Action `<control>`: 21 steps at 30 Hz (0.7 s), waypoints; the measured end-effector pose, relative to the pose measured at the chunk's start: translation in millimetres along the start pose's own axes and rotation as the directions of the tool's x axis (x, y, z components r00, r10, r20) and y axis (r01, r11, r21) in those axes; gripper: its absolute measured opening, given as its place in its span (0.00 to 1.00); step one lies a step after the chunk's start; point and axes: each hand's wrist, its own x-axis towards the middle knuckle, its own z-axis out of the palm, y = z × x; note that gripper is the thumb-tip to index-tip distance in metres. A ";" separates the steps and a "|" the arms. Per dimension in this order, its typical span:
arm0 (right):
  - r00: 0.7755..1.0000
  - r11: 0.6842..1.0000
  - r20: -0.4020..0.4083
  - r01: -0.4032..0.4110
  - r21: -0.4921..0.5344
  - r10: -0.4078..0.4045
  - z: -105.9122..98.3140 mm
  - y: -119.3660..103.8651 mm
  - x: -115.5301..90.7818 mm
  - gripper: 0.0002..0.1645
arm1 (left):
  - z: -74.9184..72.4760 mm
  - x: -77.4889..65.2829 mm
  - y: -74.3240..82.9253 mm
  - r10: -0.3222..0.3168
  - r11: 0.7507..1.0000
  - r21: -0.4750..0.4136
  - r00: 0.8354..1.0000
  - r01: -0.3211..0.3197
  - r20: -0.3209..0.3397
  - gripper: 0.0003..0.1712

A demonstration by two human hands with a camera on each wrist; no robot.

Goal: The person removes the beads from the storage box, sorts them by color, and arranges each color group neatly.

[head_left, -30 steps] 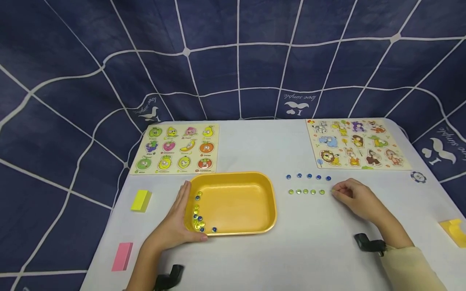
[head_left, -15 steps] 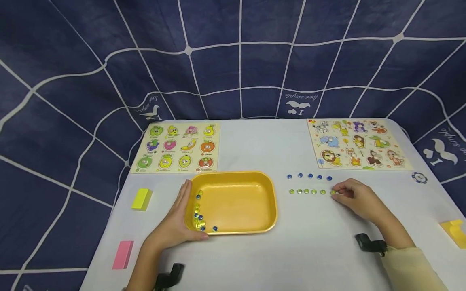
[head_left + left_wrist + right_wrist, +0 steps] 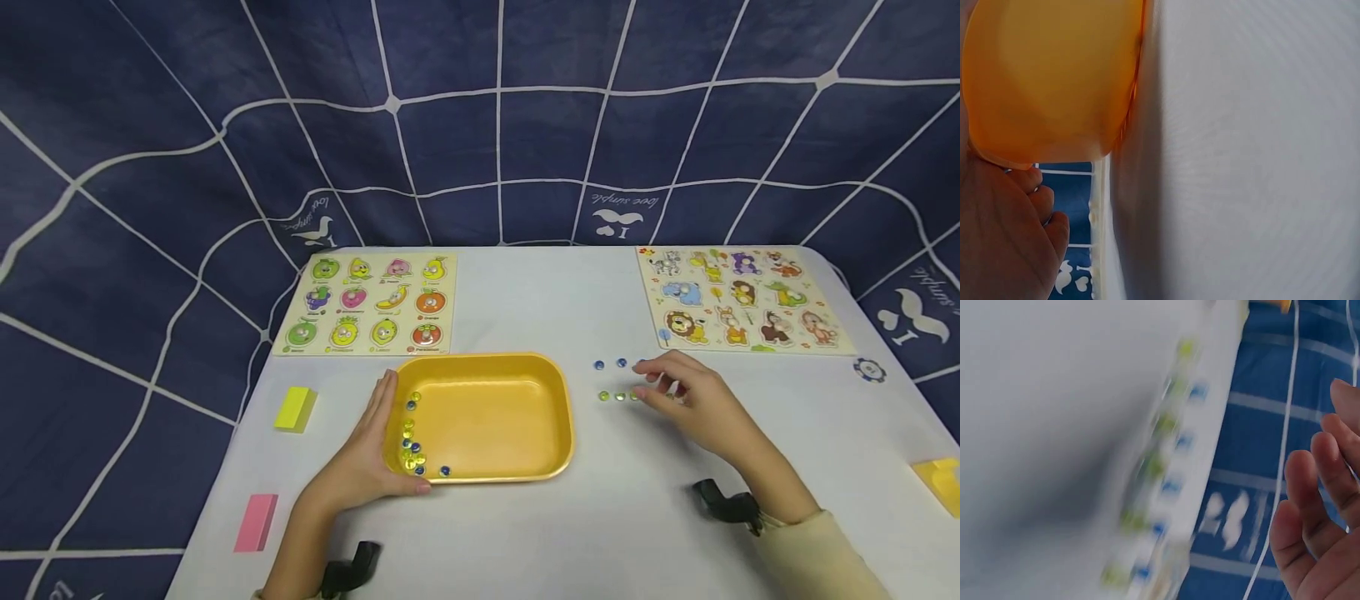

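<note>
Green beads (image 3: 604,396) | right grip (image 3: 693,404) parted above | left grip (image 3: 362,463) touching tray (image 3: 487,433)

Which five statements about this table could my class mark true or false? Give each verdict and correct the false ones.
1. The left hand touches the tray. True.
2. All the beads in the tray are blue. False: there are yellow-green beads too.
3. The fruit board lies left of the animal board. True.
4. The right hand is inside the tray. False: it is right of the tray, by the bead rows.
5. The pink block touches the tray. False: they are apart.
</note>
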 end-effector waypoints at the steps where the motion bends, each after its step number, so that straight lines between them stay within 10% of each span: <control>1: 1.000 1.000 0.007 0.023 0.017 -0.023 4.3 -7.4 2.6 0.15 | 0.0 0.0 0.3 0.000 1.000 -0.002 1.000 0.000 0.000 0.86; 11: 0.963 0.948 0.140 0.191 0.254 -0.232 58.2 -80.7 27.0 0.14 | -0.9 0.3 -1.3 0.000 0.999 -0.032 1.000 0.000 0.014 0.86; 21: 0.874 0.952 0.397 0.200 0.231 -0.279 108.9 -128.1 46.0 0.16 | -0.5 0.6 -4.0 0.022 0.995 -0.102 0.999 -0.019 0.034 0.87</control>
